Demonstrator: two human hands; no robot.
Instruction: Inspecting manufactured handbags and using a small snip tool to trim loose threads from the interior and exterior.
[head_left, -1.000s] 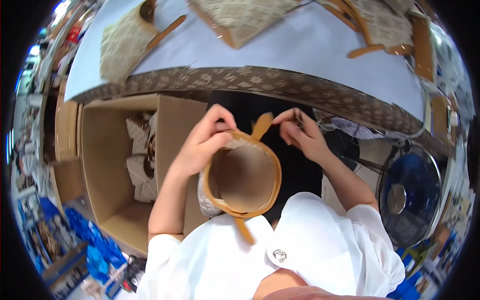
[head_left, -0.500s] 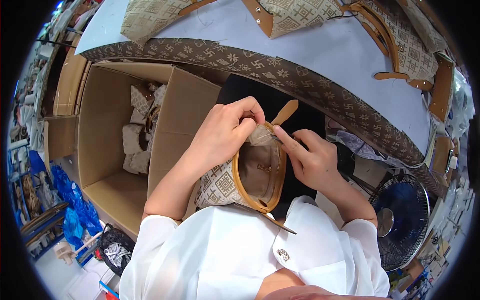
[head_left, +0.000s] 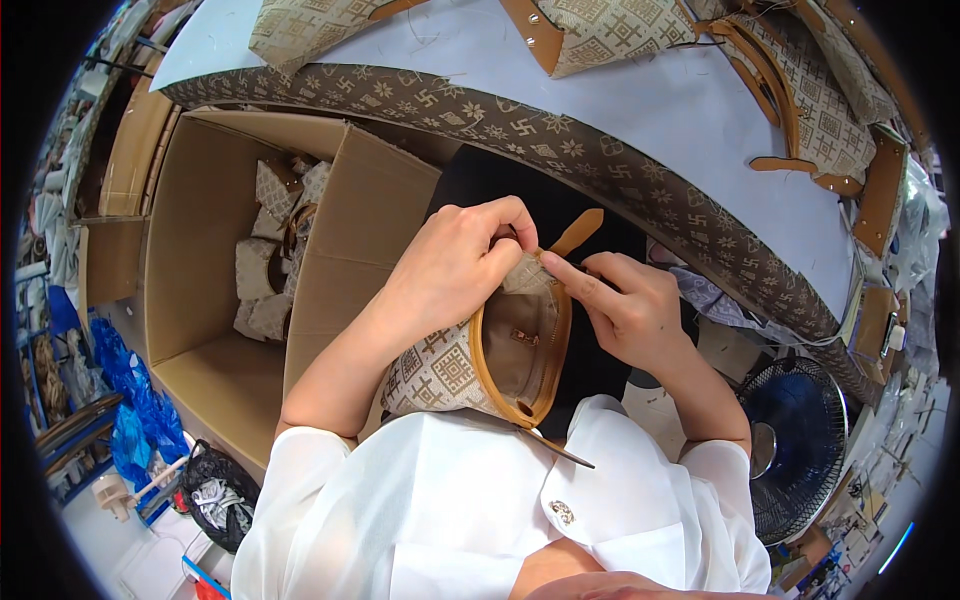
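A beige handbag with a brown geometric pattern rests on my lap, its tan-trimmed mouth facing up. The brown lining and an inner zip show inside. My left hand pinches the bag's far rim between thumb and fingers. Across from it, my right hand is closed, its index fingertip touching the same rim beside the left fingers. Something dark and slim shows at the right fingers; most of it is hidden. A tan strap end sticks out past the rim, and another strap points toward my shirt.
A large open carton at the left holds several patterned bag pieces. Ahead, a table with a patterned edge carries more bags. A black fan stands at the right. Blue plastic bags lie at the far left.
The right fingertip has shifted slightly left, closer to the left fingers at the rim. The dark object is less visible there. The whole view has shifted a little.
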